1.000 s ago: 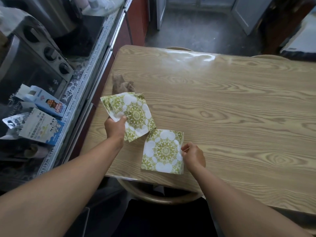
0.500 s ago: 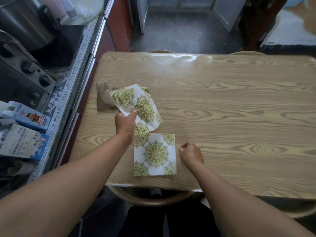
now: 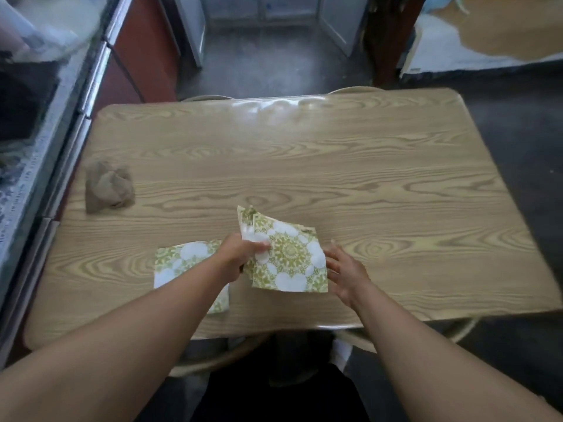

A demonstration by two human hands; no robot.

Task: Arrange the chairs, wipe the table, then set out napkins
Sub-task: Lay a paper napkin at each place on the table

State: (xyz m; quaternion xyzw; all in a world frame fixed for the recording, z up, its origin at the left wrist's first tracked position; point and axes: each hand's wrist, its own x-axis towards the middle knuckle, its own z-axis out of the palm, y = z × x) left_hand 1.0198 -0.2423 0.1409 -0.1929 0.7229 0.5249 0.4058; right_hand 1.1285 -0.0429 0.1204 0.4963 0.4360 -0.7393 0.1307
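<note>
A wood-grain table [image 3: 335, 166] fills the view. One green-and-white patterned napkin [image 3: 179, 263] lies flat near the front edge, partly under my left forearm. My left hand [image 3: 240, 254] grips a small stack of the same napkins [image 3: 289, 260], held just above the table to the right of the laid one. My right hand [image 3: 345, 269] is at the stack's right edge, fingers spread and touching it. A crumpled brown cloth [image 3: 108, 190] rests at the table's left side.
A counter with a metal rail [image 3: 76, 123] runs along the left. Curved chair backs show at the near edge [image 3: 213, 363] and far edge [image 3: 201, 98] of the table. Dark floor lies beyond and to the right.
My left hand carried the napkin stack to the right, past the laid napkin. My right hand opened and came to the stack. The view shifted right.
</note>
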